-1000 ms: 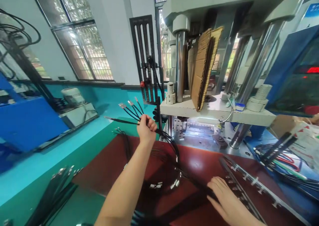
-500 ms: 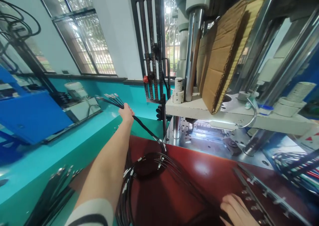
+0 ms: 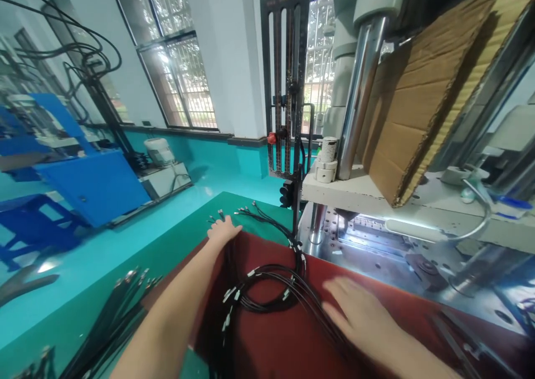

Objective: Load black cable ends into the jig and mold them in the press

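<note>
My left hand point(image 3: 224, 231) reaches to the far edge of the red-brown board point(image 3: 267, 340), its fingers curled over a bundle of black cables whose tips point(image 3: 220, 215) show just beyond it. Right of it, another bundle of black cables point(image 3: 271, 220) lies loose on the green surface, ends fanned out. A coil of black cables point(image 3: 267, 307) with white tags rests on the board between my hands. My right hand point(image 3: 355, 315), slightly blurred, is flat with fingers stretched and thumb apart, over or beside the cables running from the coil; whether it touches them I cannot tell.
More black cables point(image 3: 111, 317) lie at the lower left on the green surface point(image 3: 179, 267). A press with a steel column point(image 3: 361, 100) and cardboard point(image 3: 418, 106) stands at the right. Metal strips point(image 3: 460, 340) lie at the lower right. A black slotted stand point(image 3: 285, 83) rises behind the board.
My left hand has let go of the raised cable bundle, which now lies down, and has moved to another bundle. My right hand has moved forward and opened. The view has turned left.
</note>
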The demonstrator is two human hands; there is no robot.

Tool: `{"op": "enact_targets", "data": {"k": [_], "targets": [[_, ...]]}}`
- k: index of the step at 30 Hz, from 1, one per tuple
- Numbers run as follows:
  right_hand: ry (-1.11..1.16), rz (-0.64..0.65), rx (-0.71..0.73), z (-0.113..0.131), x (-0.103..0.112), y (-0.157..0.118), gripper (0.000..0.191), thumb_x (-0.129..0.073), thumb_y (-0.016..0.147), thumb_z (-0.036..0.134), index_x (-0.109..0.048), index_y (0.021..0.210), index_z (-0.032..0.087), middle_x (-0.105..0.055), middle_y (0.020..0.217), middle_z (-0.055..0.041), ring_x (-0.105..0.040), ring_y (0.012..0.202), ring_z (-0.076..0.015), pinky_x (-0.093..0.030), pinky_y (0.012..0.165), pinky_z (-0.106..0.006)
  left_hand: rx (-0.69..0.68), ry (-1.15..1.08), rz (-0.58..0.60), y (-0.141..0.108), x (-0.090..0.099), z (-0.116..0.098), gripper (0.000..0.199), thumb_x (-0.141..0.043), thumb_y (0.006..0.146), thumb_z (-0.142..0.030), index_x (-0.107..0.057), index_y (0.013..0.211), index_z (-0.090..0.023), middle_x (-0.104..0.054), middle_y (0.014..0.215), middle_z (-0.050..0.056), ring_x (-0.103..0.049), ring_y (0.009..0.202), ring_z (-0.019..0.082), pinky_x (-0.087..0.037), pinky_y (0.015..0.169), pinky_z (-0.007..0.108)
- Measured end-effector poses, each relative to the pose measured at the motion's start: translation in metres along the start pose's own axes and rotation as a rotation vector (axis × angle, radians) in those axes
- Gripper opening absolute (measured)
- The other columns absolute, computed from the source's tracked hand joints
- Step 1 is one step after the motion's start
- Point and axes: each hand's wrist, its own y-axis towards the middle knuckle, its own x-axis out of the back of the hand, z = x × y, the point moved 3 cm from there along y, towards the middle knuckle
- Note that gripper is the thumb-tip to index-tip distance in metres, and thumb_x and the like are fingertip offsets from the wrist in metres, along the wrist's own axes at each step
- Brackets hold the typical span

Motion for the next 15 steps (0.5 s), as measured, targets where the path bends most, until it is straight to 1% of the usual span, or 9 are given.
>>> {"op": "enact_targets", "data": {"k": [1, 2, 3, 4, 6, 7, 9, 12, 15], "targets": [[0.033, 0.074, -0.076, 0.0, -0.009, 0.027, 0.025, -0.042, 0.085, 0.027, -0.054, 0.103, 0.015, -0.062, 0.1, -0.0113, -0.059, 0.092, -0.0253, -0.047, 0.076, -0.037, 0.01, 0.015, -0.01, 0.0, 0.0, 0.003, 0.064, -0.051, 0.068, -0.051, -0.039, 0.12, -0.014, -0.042, 0.125, 0.025, -0.04, 0.115, 0.04, -0.033, 0.087, 0.051], [0.063, 0.153, -0.171, -0.001, -0.021, 0.053, 0.027, -0.042, 0.085, 0.03, -0.053, 0.103, 0.014, -0.062, 0.099, -0.0131, -0.059, 0.091, -0.0273, -0.046, 0.075, -0.039, 0.018, 0.026, -0.014, 0.0, 0.0, 0.006, 0.06, -0.048, 0.071, -0.048, -0.039, 0.119, -0.013, -0.044, 0.123, 0.025, -0.043, 0.113, 0.04, -0.035, 0.085, 0.05], [0.098, 0.229, -0.302, -0.003, -0.033, 0.074, 0.033, -0.044, 0.083, 0.035, -0.051, 0.106, 0.012, -0.061, 0.099, -0.0155, -0.059, 0.089, -0.03, -0.047, 0.071, -0.04, 0.022, 0.034, -0.011, 0.001, 0.001, 0.008, 0.056, -0.046, 0.073, -0.045, -0.04, 0.118, -0.013, -0.048, 0.119, 0.025, -0.046, 0.11, 0.039, -0.037, 0.083, 0.049], [0.139, 0.305, -0.383, -0.004, -0.045, 0.092, 0.036, -0.046, 0.082, 0.036, -0.051, 0.105, 0.01, -0.062, 0.096, -0.0169, -0.06, 0.087, -0.0318, -0.047, 0.069, -0.041, 0.019, 0.038, -0.004, 0.003, 0.001, 0.01, 0.05, -0.045, 0.074, -0.041, -0.042, 0.115, -0.013, -0.052, 0.114, 0.024, -0.05, 0.106, 0.038, -0.038, 0.081, 0.047], [0.171, 0.366, -0.44, -0.003, -0.065, 0.117, 0.031, -0.047, 0.079, 0.028, -0.051, 0.102, 0.008, -0.064, 0.09, -0.0191, -0.061, 0.084, -0.0335, -0.046, 0.066, -0.04, -0.003, 0.039, 0.014, 0.007, 0.002, 0.015, 0.04, -0.044, 0.075, -0.03, -0.045, 0.111, -0.014, -0.059, 0.103, 0.019, -0.056, 0.097, 0.034, -0.042, 0.077, 0.043], [0.178, 0.375, -0.432, -0.002, -0.073, 0.124, 0.028, -0.047, 0.077, 0.022, -0.052, 0.1, 0.007, -0.064, 0.089, -0.0196, -0.062, 0.083, -0.0333, -0.045, 0.066, -0.039, -0.016, 0.039, 0.013, 0.009, 0.004, 0.019, 0.038, -0.044, 0.074, -0.024, -0.046, 0.111, -0.015, -0.061, 0.1, 0.018, -0.058, 0.094, 0.031, -0.043, 0.075, 0.04], [0.19, 0.372, -0.392, 0.002, -0.083, 0.131, 0.026, -0.045, 0.073, 0.013, -0.052, 0.097, 0.007, -0.064, 0.089, -0.0194, -0.062, 0.084, -0.0316, -0.044, 0.066, -0.036, -0.026, 0.037, -0.013, 0.014, 0.009, 0.028, 0.04, -0.04, 0.074, -0.016, -0.044, 0.114, -0.016, -0.061, 0.098, 0.017, -0.059, 0.093, 0.029, -0.044, 0.073, 0.037], [0.23, 0.366, -0.326, 0.009, -0.09, 0.137, 0.025, -0.045, 0.073, 0.015, -0.052, 0.097, 0.011, -0.064, 0.09, -0.0159, -0.062, 0.085, -0.0281, -0.042, 0.067, -0.032, 0.012, 0.033, -0.085, 0.022, 0.025, 0.047, 0.043, -0.032, 0.077, -0.012, -0.04, 0.12, -0.014, -0.058, 0.103, 0.02, -0.058, 0.096, 0.029, -0.044, 0.073, 0.037], [0.264, 0.343, -0.277, 0.02, -0.09, 0.147, 0.025, -0.044, 0.075, 0.018, -0.05, 0.099, 0.014, -0.063, 0.095, -0.0126, -0.06, 0.09, -0.0249, -0.041, 0.069, -0.03, 0.069, 0.036, -0.142, 0.03, 0.047, 0.065, 0.043, -0.028, 0.08, -0.013, -0.038, 0.121, -0.011, -0.054, 0.106, 0.022, -0.056, 0.097, 0.031, -0.044, 0.074, 0.038]]}}
